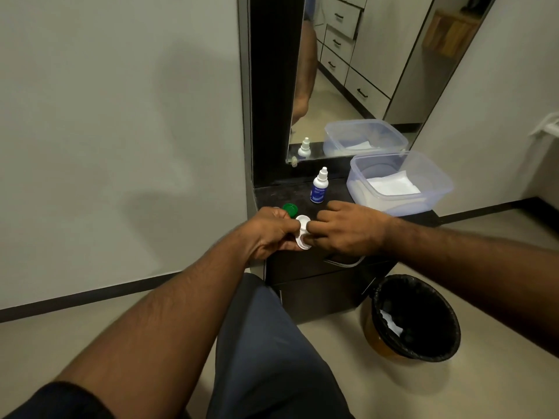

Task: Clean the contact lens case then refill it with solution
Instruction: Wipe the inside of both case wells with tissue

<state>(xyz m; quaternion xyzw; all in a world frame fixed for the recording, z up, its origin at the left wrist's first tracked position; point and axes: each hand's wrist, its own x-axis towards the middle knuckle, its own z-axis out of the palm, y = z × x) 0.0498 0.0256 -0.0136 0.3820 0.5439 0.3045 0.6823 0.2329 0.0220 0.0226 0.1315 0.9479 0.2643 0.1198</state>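
Left hand: we are gripping the white contact lens case (pixel 303 234) with our left hand (pixel 270 234), fingers curled round its left edge.
Right hand: our right hand (pixel 348 229) is meeting the case from the right, fingertips (pixel 313 227) curled against it; we cannot tell whether they are pinching it.
Lens case: it is being held just above the front edge of the dark cabinet top (pixel 338 192), both wells uncovered.
Green cap (pixel 290 209): lying just behind the case.
Solution bottle (pixel 319 189): standing upright behind the case, cap on.
Plastic tub (pixel 399 182): sitting behind and right of the case, white tissue (pixel 393 184) inside.
Bin (pixel 414 317): standing on the floor, below and right of the case.
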